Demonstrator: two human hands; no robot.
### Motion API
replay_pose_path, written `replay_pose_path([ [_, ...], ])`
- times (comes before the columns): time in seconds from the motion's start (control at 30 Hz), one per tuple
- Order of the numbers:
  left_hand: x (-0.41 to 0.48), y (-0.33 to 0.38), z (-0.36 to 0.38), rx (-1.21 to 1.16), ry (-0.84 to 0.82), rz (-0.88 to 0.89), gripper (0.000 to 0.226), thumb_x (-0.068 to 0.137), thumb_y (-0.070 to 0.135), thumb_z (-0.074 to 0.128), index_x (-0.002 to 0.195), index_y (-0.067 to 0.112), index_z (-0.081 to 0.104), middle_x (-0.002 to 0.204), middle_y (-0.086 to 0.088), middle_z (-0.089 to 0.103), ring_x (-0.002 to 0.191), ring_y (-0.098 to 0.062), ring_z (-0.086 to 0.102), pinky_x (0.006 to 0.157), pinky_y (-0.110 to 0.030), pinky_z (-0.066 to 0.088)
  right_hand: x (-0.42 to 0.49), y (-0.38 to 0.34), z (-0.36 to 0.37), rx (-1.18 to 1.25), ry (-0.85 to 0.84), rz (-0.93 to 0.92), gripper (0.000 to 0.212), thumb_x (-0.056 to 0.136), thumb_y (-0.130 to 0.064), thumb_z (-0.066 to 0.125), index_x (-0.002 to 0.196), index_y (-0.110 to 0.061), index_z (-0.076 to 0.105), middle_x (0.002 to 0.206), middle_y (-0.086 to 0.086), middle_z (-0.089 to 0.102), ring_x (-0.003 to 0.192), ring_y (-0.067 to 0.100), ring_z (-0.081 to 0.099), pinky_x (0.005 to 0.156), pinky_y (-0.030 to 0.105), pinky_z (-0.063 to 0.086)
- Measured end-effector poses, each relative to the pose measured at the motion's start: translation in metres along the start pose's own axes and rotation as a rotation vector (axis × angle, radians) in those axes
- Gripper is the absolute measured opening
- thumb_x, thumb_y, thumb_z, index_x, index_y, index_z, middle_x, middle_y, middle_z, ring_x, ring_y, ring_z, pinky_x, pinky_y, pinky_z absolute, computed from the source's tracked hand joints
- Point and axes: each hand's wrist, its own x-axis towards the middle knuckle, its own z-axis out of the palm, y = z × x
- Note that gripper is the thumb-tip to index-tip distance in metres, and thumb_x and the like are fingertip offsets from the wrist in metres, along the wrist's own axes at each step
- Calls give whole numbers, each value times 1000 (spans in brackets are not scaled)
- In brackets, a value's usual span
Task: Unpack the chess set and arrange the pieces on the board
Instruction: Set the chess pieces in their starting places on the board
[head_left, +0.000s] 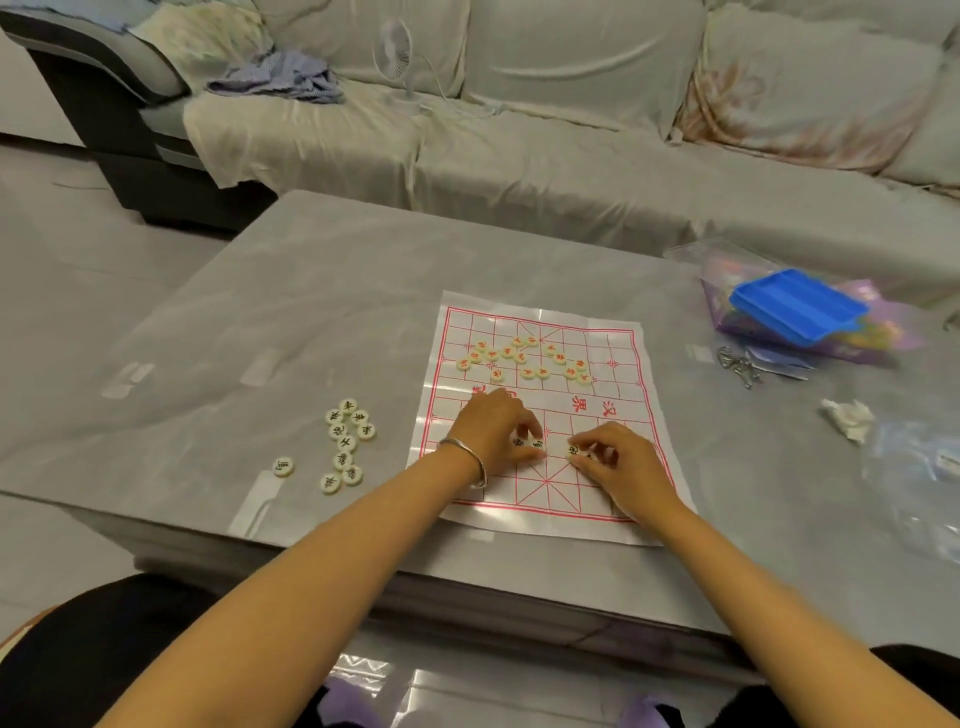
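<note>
seen from above: a grey table with a thin white board printed in red lines, lying flat near the front edge. left hand, bracelet on the wrist, resting on the near half of the board, fingertips pinching a cream disc, the black piece, with a second one just beside it. right hand close alongside, fingers closed on another disc on the board. red pieces scattered loosely across the far half of the board. a black pile on the bare table left of the board, well apart from it. blue tray on a clear bag at the far right. pale sofa behind.
</note>
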Motion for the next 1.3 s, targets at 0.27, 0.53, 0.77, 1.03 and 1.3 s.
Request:
replay_pose_path([
  [0.27,-38,-32,-26,-108,112,-70,48,81,47,62,124,28,55,125,4,56,117,-17,45,100,-33,36,4,-35,13,38,9,-81,26,85,-21,67,110,-26,62,112,-11,56,97,6,52,92,24,45],
  [0.53,-140,-134,-76,-123,167,-284,53,76,47,67,123,26,53,122,2,51,100,-13,47,93,-30,42,4,-117,88,82,-261,-350,38,85,-33,66,122,-26,57,129,-9,54,115,7,50,98,20,38],
  [0.77,-174,-159,-74,-159,-23,-288,89,46,85,55,119,34,50,112,13,40,92,-6,50,81,-16,43,9,-156,134,-45,-375,-473,55,89,-34,60,139,-22,42,151,-2,31,139,13,26,112,25,19],
  [1.03,-167,-149,-55,-234,93,-207,37,71,40,76,104,28,63,100,7,52,81,-8,52,71,-10,40,11,-144,129,-181,-279,-550,32,88,-39,59,117,-27,64,125,-4,56,117,12,45,94,26,38],
  [1.3,-155,-141,-52,-221,149,-199,25,77,32,72,99,22,67,88,7,52,68,-6,47,66,-19,41,17,-146,130,-106,-271,-489,31,86,-35,64,114,-23,65,109,-3,60,98,12,51,79,22,40],
])
